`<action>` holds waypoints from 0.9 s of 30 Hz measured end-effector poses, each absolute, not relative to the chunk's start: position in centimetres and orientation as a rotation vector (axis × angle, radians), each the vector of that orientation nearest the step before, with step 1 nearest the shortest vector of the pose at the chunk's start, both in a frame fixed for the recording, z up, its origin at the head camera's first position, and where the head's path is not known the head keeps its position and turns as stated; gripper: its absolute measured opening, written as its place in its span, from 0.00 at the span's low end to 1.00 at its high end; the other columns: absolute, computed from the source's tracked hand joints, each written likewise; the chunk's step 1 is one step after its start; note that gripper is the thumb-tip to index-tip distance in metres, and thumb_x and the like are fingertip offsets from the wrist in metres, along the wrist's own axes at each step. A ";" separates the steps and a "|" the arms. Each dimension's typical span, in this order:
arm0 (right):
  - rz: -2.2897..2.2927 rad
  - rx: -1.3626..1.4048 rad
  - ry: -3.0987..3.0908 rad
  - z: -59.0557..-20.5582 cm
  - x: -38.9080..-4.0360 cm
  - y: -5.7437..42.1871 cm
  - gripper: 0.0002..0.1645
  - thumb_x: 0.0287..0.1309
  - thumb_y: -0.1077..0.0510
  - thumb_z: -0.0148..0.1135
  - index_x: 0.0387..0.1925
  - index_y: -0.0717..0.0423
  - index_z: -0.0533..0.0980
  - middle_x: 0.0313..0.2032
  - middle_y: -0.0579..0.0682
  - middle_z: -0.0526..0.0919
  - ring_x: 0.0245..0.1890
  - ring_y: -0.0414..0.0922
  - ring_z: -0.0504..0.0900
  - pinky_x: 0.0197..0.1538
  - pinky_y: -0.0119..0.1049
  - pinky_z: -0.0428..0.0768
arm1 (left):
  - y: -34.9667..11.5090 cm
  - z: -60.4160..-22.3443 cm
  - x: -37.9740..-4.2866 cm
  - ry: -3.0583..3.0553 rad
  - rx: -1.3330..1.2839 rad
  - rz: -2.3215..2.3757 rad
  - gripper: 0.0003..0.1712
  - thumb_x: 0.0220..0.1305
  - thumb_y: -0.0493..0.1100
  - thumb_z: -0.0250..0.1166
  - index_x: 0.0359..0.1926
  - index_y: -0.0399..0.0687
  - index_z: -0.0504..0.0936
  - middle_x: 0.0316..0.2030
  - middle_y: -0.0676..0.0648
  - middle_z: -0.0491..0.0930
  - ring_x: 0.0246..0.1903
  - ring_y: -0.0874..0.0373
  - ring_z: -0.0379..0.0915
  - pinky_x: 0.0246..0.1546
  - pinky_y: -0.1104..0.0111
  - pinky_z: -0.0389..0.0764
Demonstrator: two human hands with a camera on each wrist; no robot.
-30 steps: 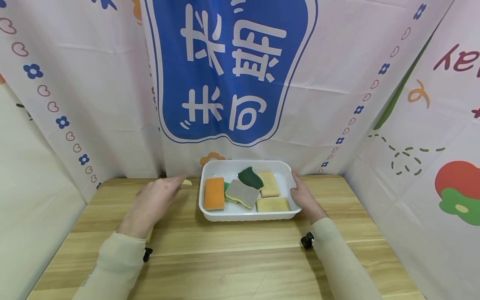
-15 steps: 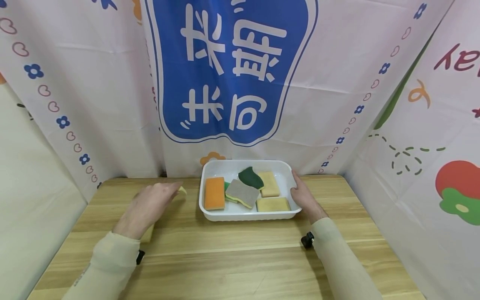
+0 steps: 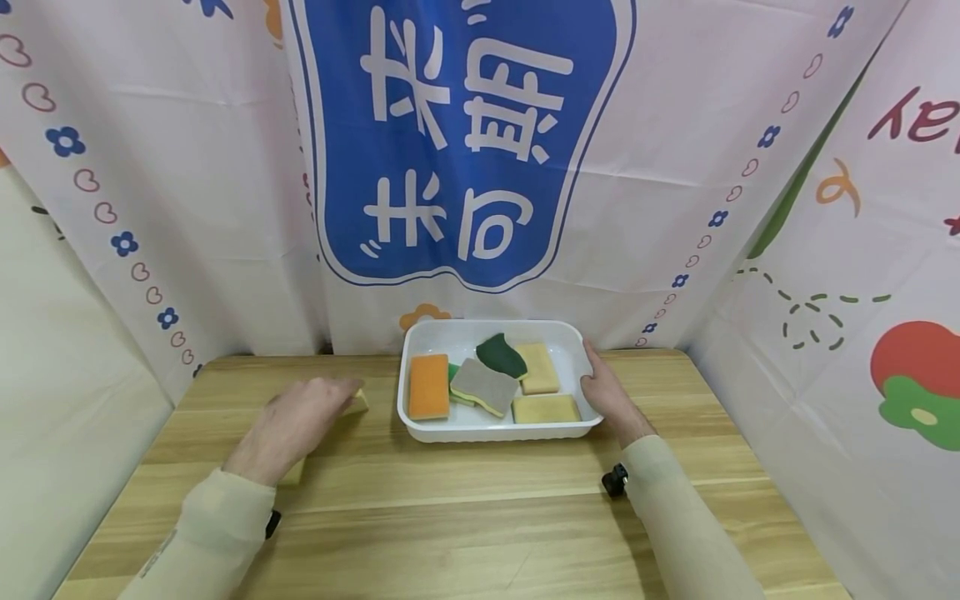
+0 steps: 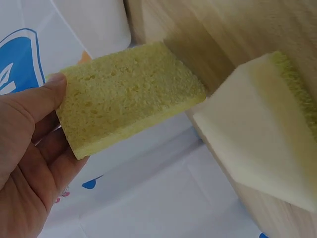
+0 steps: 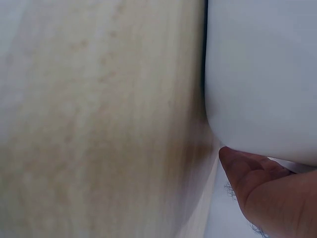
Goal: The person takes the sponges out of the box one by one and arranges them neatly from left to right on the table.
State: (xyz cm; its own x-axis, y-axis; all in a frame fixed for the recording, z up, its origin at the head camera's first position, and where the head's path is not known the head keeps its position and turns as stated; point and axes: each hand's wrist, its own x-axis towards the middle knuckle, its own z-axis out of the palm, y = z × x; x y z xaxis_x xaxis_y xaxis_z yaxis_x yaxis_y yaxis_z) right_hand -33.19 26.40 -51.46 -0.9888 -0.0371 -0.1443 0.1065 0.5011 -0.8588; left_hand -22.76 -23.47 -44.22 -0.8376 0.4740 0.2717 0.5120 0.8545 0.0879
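My left hand (image 3: 300, 421) is over the left part of the table. It pinches one end of a yellow sponge (image 4: 126, 96) between thumb and fingers; in the head view only a sliver of it shows past the fingertips. A second sponge (image 4: 257, 124), pale with a yellow layer, is on the wood close by, mostly hidden under the left wrist in the head view. At the right end of a white tray (image 3: 495, 432), my right hand (image 3: 611, 396) grips the rim, thumb on top. The right wrist view shows the right hand's fingers (image 5: 247, 171) against the tray's outer wall.
Inside the tray lie an orange sponge (image 3: 429, 387), a grey one (image 3: 484, 386) partly covering a green one, a dark green one (image 3: 501, 356) and two pale yellow ones. The wooden table (image 3: 465, 525) meets a printed cloth (image 3: 247, 183) behind the tray.
My left hand has moved left and lower toward me, away from the tray, taking the yellow sponge along. The right hand and tray stay where they were.
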 end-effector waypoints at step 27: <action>-1.479 0.063 2.599 -51.2 -33.1 26.4 0.51 0.84 0.70 0.39 0.98 0.48 0.37 0.98 0.60 0.38 0.98 0.66 0.40 0.98 0.64 0.41 | -22.6 -47.7 -19.8 -2.805 -0.951 -0.090 0.12 0.66 0.33 0.83 0.48 0.45 0.91 0.42 0.47 0.96 0.39 0.53 0.93 0.41 0.61 0.97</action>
